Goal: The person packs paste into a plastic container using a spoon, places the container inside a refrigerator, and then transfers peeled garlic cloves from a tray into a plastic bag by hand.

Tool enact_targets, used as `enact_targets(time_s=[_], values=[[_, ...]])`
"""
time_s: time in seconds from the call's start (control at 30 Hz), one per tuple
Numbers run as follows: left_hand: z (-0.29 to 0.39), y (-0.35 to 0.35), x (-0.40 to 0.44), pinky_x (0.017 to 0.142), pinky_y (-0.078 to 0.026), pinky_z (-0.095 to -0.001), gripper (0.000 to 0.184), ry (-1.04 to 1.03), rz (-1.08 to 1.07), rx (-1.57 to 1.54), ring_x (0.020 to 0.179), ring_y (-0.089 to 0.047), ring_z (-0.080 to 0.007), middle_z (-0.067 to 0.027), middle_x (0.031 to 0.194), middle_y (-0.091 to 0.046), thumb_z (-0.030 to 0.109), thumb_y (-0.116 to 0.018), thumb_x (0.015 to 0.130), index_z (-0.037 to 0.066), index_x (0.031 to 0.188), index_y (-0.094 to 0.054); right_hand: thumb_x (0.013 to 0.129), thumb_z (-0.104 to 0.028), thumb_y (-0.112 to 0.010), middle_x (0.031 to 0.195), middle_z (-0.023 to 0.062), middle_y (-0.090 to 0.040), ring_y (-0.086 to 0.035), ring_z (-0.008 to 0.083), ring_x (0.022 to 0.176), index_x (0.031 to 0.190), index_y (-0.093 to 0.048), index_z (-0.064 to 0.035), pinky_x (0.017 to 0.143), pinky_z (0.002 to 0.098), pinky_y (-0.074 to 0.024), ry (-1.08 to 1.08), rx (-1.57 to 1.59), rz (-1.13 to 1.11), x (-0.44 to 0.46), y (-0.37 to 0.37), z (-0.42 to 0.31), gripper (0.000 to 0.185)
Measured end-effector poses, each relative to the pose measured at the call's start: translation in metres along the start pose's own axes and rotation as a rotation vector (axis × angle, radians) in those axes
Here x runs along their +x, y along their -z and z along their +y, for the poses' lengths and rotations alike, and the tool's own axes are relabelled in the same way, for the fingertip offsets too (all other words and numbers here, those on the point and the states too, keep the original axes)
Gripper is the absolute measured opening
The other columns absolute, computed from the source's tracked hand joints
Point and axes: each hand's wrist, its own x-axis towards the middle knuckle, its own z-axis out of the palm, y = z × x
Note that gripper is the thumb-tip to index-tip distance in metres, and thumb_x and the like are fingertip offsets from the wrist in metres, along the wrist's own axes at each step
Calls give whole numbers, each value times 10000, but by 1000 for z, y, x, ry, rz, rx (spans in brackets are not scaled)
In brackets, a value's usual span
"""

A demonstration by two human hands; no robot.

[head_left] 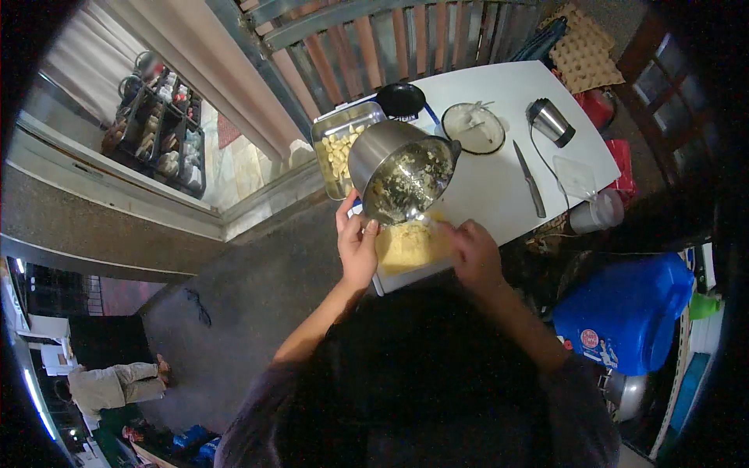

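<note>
Here's the steel pot (pixel 376 150), tipped over on its side at the near left of the white table (pixel 490 191), its mouth facing the person. The left hand (pixel 359 248) grasps it low on the near left, thumb up by the rim, fingers wrapped behind. Right below sits the yellow mash (pixel 407 249), piled in a pale tray (pixel 381 285) on the near edge. And the right hand (pixel 474 254), curled and blurred, at the right of the mash! Something shiny shows between it and the pot's mouth; whether those fingers grip it, I can't tell.

Good form here, I'd say: keep the lower lip right over the tray, brace that left wrist, and scrape the curved wall in long strokes toward the mouth. The residue clings in crumbly flecks to smooth, mirror-like metal, so the corners probably need firmer pressure. The mash looks soft, dense and grainy on top; farther left, firm-looking pale chunks (pixel 337 154) fill a shallow, straight-sided metal pan (pixel 318 143).
</note>
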Motion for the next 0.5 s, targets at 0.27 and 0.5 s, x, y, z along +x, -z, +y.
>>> enact_targets(time_s=[0.27,0.5], values=[[19,1,-6,1031,-350,-365,136,-59,-46,11,1283,-400,-278,-186,1473,-358,40,-601,890,-17,779,-547,941,-55,-486,1157,163,-648,-622,281,1049,1250,-600,-63,926,352,-471,-167,484,73,32,-51,41,329],[23,0,-7,1062,-368,-409,116,-152,-41,-6,1287,-443,-308,-198,1479,-331,22,-598,886,-24,790,-554,991,-111,-451,1208,138,-640,-589,222,1137,1225,-611,-24,988,304,-428,-84,459,-110,-3,-36,54,296]])
